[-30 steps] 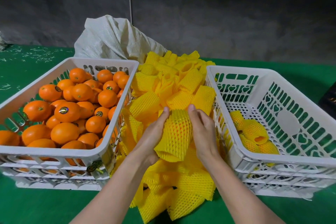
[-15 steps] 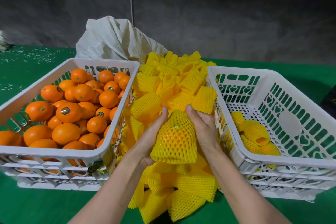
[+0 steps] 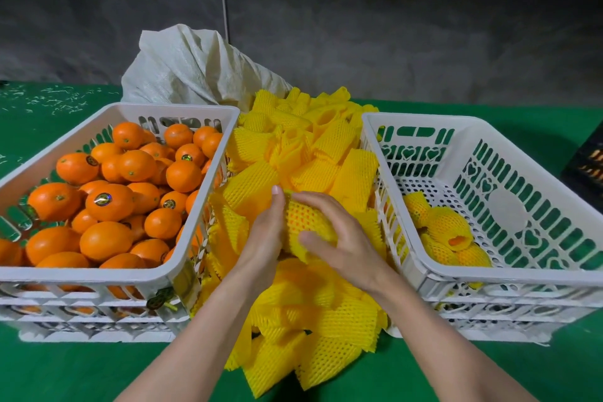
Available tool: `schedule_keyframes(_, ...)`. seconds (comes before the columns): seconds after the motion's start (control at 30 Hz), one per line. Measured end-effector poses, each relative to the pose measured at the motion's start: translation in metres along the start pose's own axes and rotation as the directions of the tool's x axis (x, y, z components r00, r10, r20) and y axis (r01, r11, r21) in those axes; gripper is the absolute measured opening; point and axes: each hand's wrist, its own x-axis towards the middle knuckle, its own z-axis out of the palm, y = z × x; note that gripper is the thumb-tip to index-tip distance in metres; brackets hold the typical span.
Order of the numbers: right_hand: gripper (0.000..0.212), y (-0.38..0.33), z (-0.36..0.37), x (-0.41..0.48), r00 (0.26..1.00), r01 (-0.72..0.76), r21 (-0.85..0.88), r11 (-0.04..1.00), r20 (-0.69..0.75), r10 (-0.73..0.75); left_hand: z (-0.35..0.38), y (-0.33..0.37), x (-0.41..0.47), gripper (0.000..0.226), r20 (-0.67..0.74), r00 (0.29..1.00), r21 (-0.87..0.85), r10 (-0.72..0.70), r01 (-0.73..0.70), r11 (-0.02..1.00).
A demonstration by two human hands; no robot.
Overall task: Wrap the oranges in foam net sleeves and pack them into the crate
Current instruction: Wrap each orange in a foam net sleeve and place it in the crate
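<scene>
Both my hands hold one orange in a yellow foam net sleeve (image 3: 301, 222) above the pile of loose sleeves (image 3: 303, 153). My left hand (image 3: 266, 238) cups its left side with the thumb up. My right hand (image 3: 339, 235) curls over its top and right side. The orange skin shows through the stretched net. The left white crate (image 3: 202, 192) is filled with several bare oranges (image 3: 107, 202). The right white crate (image 3: 424, 258) holds a few wrapped oranges (image 3: 447, 232) near its front left corner.
A grey woven sack (image 3: 195, 68) lies behind the sleeve pile. Everything stands on a green table surface (image 3: 81, 372). A dark crate (image 3: 587, 163) shows at the far right edge. A grey wall rises behind.
The sleeve has been pulled further over the orange. My right hand moved from the side onto the top of the wrapped orange, and the bundle sits lower and more rounded.
</scene>
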Motion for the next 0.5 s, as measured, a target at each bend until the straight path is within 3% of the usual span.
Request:
schedule_keyframes(0.07,0.065,-0.006,-0.003,-0.002,0.999,0.014,-0.143,0.990,0.033,-0.010,-0.001,0.001,0.000,0.048,0.014,1.000,-0.021,-0.020,0.020,1.000)
schedule_keyframes(0.2,0.080,-0.014,-0.012,-0.006,0.997,-0.061,-0.204,0.977,0.035,0.070,0.003,0.000,0.007,0.049,-0.131,0.991,0.082,0.039,-0.028,0.996)
schedule_keyframes(0.37,0.063,-0.017,-0.035,-0.010,0.981,-0.185,0.131,0.974,0.080,0.176,0.023,0.006,0.013,0.055,-0.181,0.933,0.246,0.311,-0.264,0.933)
schedule_keyframes(0.43,0.049,-0.017,-0.043,-0.010,0.984,-0.157,0.226,0.961,-0.045,0.172,0.037,0.012,0.017,0.066,-0.125,0.898,0.300,0.423,-0.372,0.879)
schedule_keyframes(0.5,0.043,-0.017,-0.055,-0.007,0.975,-0.092,0.218,0.972,-0.176,0.132,0.053,0.017,0.024,0.063,-0.085,0.873,0.281,0.479,-0.441,0.853)
